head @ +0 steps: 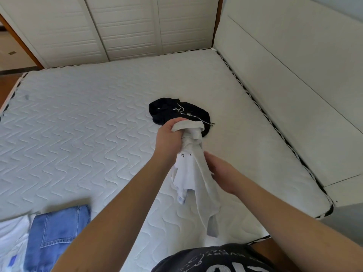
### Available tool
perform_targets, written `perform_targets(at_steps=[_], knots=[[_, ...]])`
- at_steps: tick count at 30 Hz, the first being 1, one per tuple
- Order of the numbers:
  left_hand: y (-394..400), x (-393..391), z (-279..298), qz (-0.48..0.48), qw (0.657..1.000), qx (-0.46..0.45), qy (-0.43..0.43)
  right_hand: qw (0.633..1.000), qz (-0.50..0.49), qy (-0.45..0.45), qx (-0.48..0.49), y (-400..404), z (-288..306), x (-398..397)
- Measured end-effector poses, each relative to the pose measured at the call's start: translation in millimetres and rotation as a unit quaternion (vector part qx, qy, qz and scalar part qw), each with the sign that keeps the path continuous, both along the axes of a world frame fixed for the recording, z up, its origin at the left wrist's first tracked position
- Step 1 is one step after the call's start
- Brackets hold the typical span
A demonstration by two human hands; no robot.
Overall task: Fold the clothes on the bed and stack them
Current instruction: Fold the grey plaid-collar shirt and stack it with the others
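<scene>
Both forearms are bare, with no sleeve, watch or ring showing on the left hand [170, 138] or the right hand [221, 172]. The person wears a dark grey T-shirt [214, 259] printed with white lettering and a line-drawn cartoon figure.

Bright, even daylight fills the room, and the white quilted mattress [82, 122] is lit softly with no hard glare, though its stitched wave pattern fades toward the pale far corner. Shadows are faint and diffuse: a soft grey one lies on the mattress beneath the hanging white cloth garment [193, 173], and the undersides of both forearms look darker than their tops. The wide-angle lens bends straight lines, so the white panelled wardrobe doors [125, 28] lean and the mattress edges curve, and detail is slightly soft at the lower corners.
</scene>
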State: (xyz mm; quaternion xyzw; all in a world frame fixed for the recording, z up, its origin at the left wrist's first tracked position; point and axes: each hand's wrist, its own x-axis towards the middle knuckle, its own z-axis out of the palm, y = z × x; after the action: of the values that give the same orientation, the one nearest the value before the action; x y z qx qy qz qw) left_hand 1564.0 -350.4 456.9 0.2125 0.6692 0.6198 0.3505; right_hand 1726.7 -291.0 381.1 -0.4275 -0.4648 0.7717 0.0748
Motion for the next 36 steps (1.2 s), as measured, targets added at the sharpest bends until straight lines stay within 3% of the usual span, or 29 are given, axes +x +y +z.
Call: perform_targets(at_steps=[4,7,10,12,16,19,23,31,34,36], knots=[[-5.8,-0.9,-0.9,0.036,0.999,0.012,-0.018,0.993,0.078,-0.087,0.026,-15.2,-26.5,29.4],[-8.0,1.4,1.2,0.061,0.996,0.028,-0.051,0.975,0.085,-0.184,-0.092,-26.6,-47.1,32.7],[-10.7,4.4,5.0,0.085,0.992,0.048,-0.083,0.966,0.066,-0.13,-0.212,-37.8,-63.5,25.5],[-12.6,5.1,6.0,0.096,0.988,0.063,-0.104,0.968,0.035,-0.07,-0.239,-43.0,-68.7,18.0],[-17.6,5.9,6.4,0.119,0.983,0.072,-0.118,0.979,-0.007,-0.076,-0.19,-46.3,-66.4,3.4],[-21.7,8.9,8.2,0.121,0.982,0.079,-0.124,0.982,0.004,-0.111,-0.154,-55.0,-67.8,-2.1],[-26.7,16.2,15.7,0.113,0.979,0.092,-0.146,0.986,0.027,-0.088,-0.139,-71.1,-71.4,-14.1],[-33.4,27.6,29.9,0.099,0.976,0.111,-0.16,0.966,-0.114,0.012,-0.232,-84.1,-75.8,-24.0],[-40.6,24.9,30.5,0.104,0.979,0.11,-0.137,0.975,-0.115,0.015,-0.188,-81.9,-73.0,-8.1],[-47.2,19.6,26.6,0.106,0.984,0.093,-0.106,0.985,-0.119,-0.044,-0.116,-73.2,-67.9,9.5]])
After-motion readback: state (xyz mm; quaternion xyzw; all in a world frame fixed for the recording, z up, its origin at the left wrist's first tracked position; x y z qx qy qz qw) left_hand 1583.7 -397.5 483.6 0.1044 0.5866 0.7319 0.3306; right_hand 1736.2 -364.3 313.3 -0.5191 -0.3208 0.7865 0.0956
